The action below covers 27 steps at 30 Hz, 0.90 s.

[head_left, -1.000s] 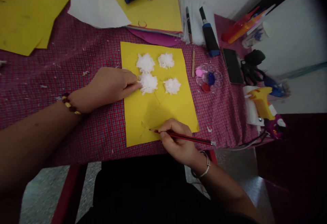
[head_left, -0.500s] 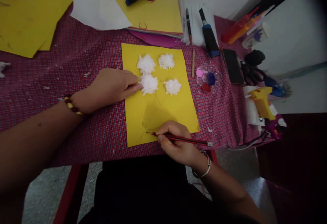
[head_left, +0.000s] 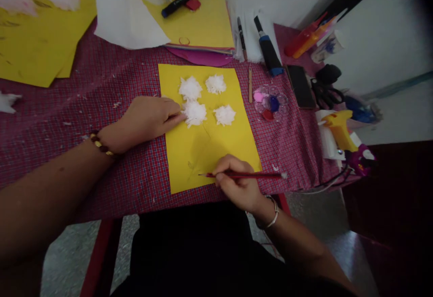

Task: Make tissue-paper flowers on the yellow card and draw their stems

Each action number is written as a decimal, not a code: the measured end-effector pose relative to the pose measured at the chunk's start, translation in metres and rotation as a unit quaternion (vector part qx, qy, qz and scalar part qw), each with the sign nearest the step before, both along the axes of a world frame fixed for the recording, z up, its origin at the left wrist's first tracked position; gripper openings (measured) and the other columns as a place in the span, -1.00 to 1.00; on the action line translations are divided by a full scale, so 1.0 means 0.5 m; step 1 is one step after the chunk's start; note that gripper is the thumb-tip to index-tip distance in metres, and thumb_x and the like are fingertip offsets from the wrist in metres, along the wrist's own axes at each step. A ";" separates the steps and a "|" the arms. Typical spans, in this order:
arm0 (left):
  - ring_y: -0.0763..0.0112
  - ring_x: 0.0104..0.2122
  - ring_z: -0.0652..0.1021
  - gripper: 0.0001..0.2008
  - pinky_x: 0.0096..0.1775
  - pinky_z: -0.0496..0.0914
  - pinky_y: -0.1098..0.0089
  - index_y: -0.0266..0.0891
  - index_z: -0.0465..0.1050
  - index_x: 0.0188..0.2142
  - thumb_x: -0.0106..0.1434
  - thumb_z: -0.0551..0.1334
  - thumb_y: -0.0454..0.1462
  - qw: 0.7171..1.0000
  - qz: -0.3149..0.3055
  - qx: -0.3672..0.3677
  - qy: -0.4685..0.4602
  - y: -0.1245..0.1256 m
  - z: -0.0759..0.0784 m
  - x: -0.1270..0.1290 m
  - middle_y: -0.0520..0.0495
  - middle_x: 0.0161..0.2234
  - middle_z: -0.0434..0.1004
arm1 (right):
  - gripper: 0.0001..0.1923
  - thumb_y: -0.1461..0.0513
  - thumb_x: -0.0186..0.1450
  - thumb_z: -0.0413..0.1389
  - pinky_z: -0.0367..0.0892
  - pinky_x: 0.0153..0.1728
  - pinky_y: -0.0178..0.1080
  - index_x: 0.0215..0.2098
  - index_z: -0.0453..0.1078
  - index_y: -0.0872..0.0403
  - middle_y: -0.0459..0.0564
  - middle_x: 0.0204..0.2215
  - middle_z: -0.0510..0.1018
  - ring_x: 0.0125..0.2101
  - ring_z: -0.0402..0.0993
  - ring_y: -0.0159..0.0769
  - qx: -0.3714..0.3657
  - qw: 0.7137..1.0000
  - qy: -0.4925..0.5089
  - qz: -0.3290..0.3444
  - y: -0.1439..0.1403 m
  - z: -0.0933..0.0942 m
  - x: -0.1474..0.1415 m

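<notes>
A yellow paper sheet point(head_left: 216, 148) lies on the table, bearing several white ruffled paper flowers point(head_left: 190, 88) in its upper half. Thin drawn lines run below them toward the lower left. My left hand point(head_left: 149, 118) rests over the sheet's left edge, fingers laid forward and thumb tip against the lower-left flower point(head_left: 195, 113); some fingers are hidden underneath. At the lower part of the sheet, my right hand point(head_left: 238, 182) grips a red and black pencil point(head_left: 260, 175). Its point is close to the drawn lines; I cannot tell whether it touches the paper.
Yellow sheets with pinkish flowers point(head_left: 37, 48) lie at the far left. Behind are white paper point(head_left: 125, 12), a black marker point(head_left: 179, 2) and stacked coloured sheets point(head_left: 209, 21). To the right are a paint palette point(head_left: 279, 107), dark phone-like slab point(head_left: 300, 86), scissors point(head_left: 324, 94) and yellow glue gun point(head_left: 341, 127).
My right hand and the pencil have shifted slightly right, and the pencil lies more level. My left hand keeps its place on the sheet. The whole view has shifted a little.
</notes>
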State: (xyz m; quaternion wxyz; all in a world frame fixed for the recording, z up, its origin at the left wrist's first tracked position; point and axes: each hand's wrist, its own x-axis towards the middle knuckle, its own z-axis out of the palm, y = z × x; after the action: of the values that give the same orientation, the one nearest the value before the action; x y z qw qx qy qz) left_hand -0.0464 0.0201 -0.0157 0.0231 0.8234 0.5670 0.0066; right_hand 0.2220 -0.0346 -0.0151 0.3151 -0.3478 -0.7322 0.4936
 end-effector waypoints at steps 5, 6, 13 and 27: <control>0.30 -0.40 0.44 -0.57 -0.45 0.11 0.34 -0.17 0.30 -0.43 0.40 -0.14 -0.02 1.000 -0.003 -0.020 -0.013 -0.004 0.016 0.000 -0.07 -0.42 0.46 | -0.92 0.24 0.23 0.11 0.31 -0.46 -0.34 -0.29 0.32 0.05 -0.20 -0.56 0.44 -0.53 0.38 -0.45 -0.150 0.971 0.154 -0.099 0.023 -0.018 0.007; 0.31 -0.41 0.43 -0.57 -0.45 0.11 0.35 -0.17 0.28 -0.43 0.40 -0.13 -0.01 1.000 -0.003 -0.023 -0.013 -0.004 0.021 0.000 -0.06 -0.42 0.46 | -0.89 0.23 0.22 0.14 0.32 -0.43 -0.34 -0.28 0.32 0.06 -0.18 -0.53 0.46 -0.51 0.39 -0.45 -0.166 0.966 0.175 -0.091 0.030 -0.017 0.008; 0.33 -0.48 0.40 -0.54 -0.46 0.10 0.34 -0.18 0.23 -0.49 0.40 -0.14 0.00 1.000 -0.005 -0.027 -0.008 -0.005 0.037 0.004 -0.08 -0.45 0.43 | -0.83 0.23 0.36 0.01 0.19 -0.57 -0.41 -0.39 0.31 0.10 -0.19 -0.64 0.39 -0.63 0.28 -0.52 -0.185 0.972 0.143 -0.040 0.100 0.031 0.027; 0.36 -0.44 0.46 -0.60 -0.43 0.24 0.36 -0.18 0.31 -0.45 0.40 -0.08 -0.07 0.999 -0.027 -0.029 -0.027 -0.001 0.018 -0.006 -0.07 -0.40 0.50 | -0.94 0.31 0.29 0.04 0.12 -0.63 -0.44 -0.37 0.27 0.09 -0.25 -0.68 0.35 -0.67 0.22 -0.55 -0.161 0.979 0.121 0.011 0.179 0.052 -0.027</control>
State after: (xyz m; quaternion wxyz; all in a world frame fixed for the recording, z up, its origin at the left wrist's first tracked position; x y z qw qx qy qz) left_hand -0.0492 0.0194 -0.0066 0.0623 0.8368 0.5439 0.0121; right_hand 0.2087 0.0551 0.0106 0.3358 -0.3238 -0.6031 0.6470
